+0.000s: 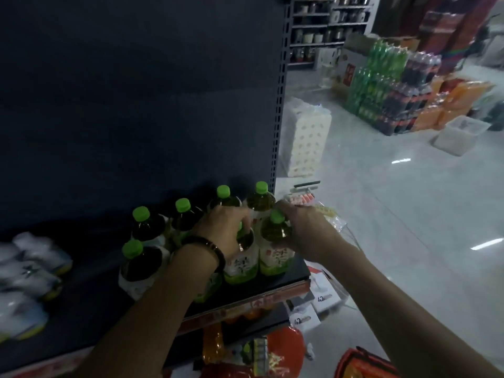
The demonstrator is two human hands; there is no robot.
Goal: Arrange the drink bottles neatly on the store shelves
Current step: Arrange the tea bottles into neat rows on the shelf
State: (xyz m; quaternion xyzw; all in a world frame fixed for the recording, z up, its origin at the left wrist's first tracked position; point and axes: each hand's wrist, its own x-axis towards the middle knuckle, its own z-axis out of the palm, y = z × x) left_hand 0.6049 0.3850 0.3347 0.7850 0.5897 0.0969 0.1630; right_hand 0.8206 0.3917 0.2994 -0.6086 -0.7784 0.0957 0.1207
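Right now both my hands are on green-capped tea bottles at the right end of the dark shelf (90, 290); my left hand (227, 230), a dark beaded bracelet (210, 248) on its wrist, is curled down over the shoulder of one front-row bottle (241, 263), fingers wrapped around its neck so its cap is hidden; my right hand (305, 233) is closed around the side of the neighbouring bottle (275, 249), which stands just beside the first at the shelf's front corner, its green cap showing above my fingers; both bottles are upright on the shelf, white-and-green labels facing me; behind them two more bottles (259, 197) stand against the back panel, and others (141, 257) stand to the left in loose rows; further left along the same shelf lie blurred white packs (30, 271); beyond the shelf's end, stacked soda packs (392, 94) sit well apart on the pale floor.
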